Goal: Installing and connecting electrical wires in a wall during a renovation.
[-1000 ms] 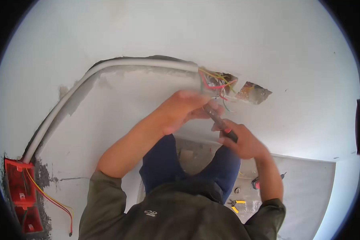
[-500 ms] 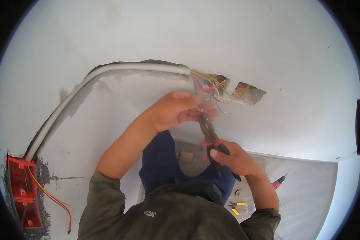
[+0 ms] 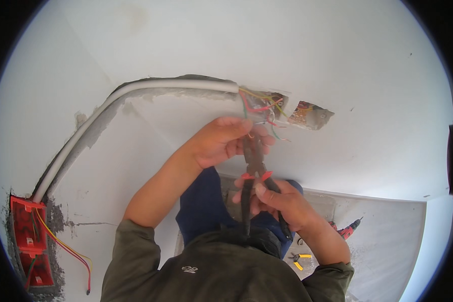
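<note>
My right hand (image 3: 282, 201) is closed round the black and red handles of a pair of pliers (image 3: 254, 158), whose handles stand spread apart. The dark jaws point up, against the fingers of my left hand (image 3: 231, 138). Those fingers pinch thin electrical wires (image 3: 250, 132) between thumb and forefinger; a bare copper end seems to show by the jaws. Loose red, green, yellow and white wires (image 3: 268, 108) hang from the end of a white conduit (image 3: 186, 84) at a wall cutout (image 3: 279, 100). Exactly where the jaw tips meet the wires is hard to make out.
A second cutout (image 3: 311, 116) lies to the right. The conduit runs in a chased groove down to red junction boxes (image 3: 29, 226) at lower left, with loose wires (image 3: 68, 246) hanging out. On the floor lie yellow-handled pliers (image 3: 300, 260) and a red and black power drill (image 3: 348, 230).
The pliers have swung more upright and moved slightly left, their handles now spread wider. My right hand shifted left with them. My left hand stays nearly in place.
</note>
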`<state>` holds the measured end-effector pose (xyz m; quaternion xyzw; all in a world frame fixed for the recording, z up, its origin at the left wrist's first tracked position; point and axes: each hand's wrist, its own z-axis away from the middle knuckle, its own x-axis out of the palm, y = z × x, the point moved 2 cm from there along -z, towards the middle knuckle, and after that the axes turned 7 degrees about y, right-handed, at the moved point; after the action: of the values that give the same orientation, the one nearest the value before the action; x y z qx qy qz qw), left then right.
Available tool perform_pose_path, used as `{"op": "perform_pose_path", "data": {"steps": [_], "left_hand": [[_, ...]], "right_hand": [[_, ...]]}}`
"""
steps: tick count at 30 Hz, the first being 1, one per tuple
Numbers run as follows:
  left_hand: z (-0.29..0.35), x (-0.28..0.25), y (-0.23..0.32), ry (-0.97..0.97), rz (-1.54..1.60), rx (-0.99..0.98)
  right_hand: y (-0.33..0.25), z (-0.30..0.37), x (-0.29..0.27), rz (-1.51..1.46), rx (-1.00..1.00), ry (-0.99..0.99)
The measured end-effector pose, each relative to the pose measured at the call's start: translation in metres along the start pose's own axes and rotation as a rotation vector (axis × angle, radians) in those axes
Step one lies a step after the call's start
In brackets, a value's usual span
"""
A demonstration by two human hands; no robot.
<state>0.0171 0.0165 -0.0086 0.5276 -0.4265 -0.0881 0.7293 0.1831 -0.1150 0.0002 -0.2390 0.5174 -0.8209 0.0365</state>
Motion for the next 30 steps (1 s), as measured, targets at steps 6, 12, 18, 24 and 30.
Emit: {"op": "perform_pose_path", "data": {"steps": [6,12,18,24,30], "left_hand": [[0.000,-0.001,-0.001,-0.033,0.076,-0.034],[0.000,-0.004,0.000,-0.037,0.093,-0.059],[-0.002,-0.008,-0.001,-0.073,0.062,-0.061],[-0.005,-0.009,-0.003,-0.101,0.098,-0.078],[-0.005,-0.006,0.002,-0.086,0.028,-0.040]], "right_hand": [[-0.006,0.007,0.007,-0.116,0.022,0.081],[-0.016,0.010,0.010,-0.229,0.147,0.077],[-0.032,0.009,0.004,-0.123,0.210,0.096],[-0.047,0.008,-0.010,0.044,0.283,0.043],[-0.034,0.013,-0.012,0.057,0.184,0.041]]}}
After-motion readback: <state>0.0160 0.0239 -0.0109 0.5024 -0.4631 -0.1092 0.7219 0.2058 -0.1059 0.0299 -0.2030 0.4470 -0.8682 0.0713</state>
